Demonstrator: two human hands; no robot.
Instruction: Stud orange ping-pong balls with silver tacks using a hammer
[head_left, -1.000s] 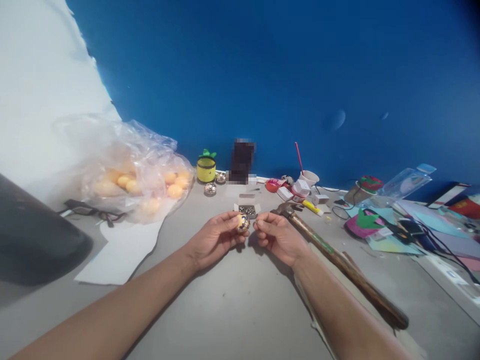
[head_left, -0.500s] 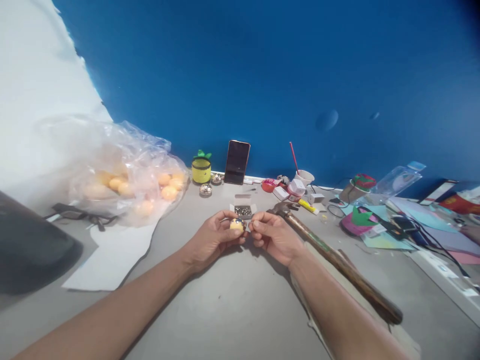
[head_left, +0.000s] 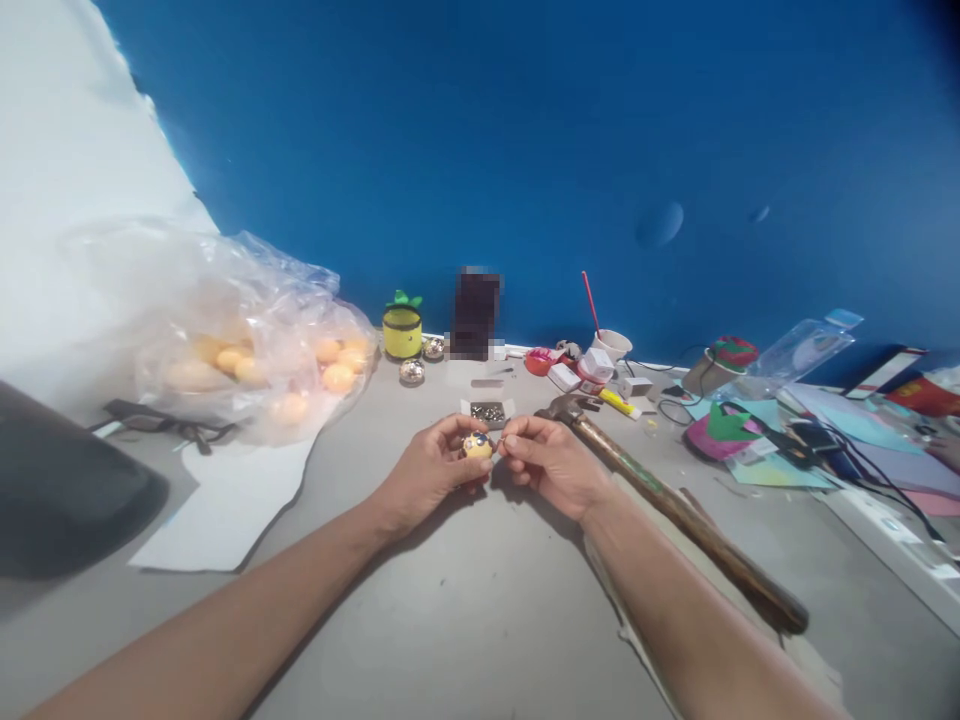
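Note:
My left hand (head_left: pixel 435 465) grips a small yellow-orange ball (head_left: pixel 477 452) between thumb and fingers. Shiny metal studs cover part of its upper side. Close against the ball's right side, the thumb and fingertips of my right hand (head_left: pixel 551 465) are pinched together; whatever is between them is too small to make out. Just beyond both hands lies an open little box (head_left: pixel 487 412) full of small shiny metal pieces that look like thumbtacks. Two balls covered in silver studs, one of them a nearer silver ball (head_left: pixel 411 371), rest farther back.
A wooden-handled hammer (head_left: pixel 675 510) lies at the right. Left stand a clear bag (head_left: pixel 262 330) of orange balls and a dark object (head_left: pixel 67 490). Along the blue wall are a yellow pot (head_left: pixel 403 335), a pixelated dark upright shape (head_left: pixel 477 312) and a white cup (head_left: pixel 612 346).
The ball has turned slightly in my left hand, and my right fingertips have shifted a little against its side. The view has moved slightly.

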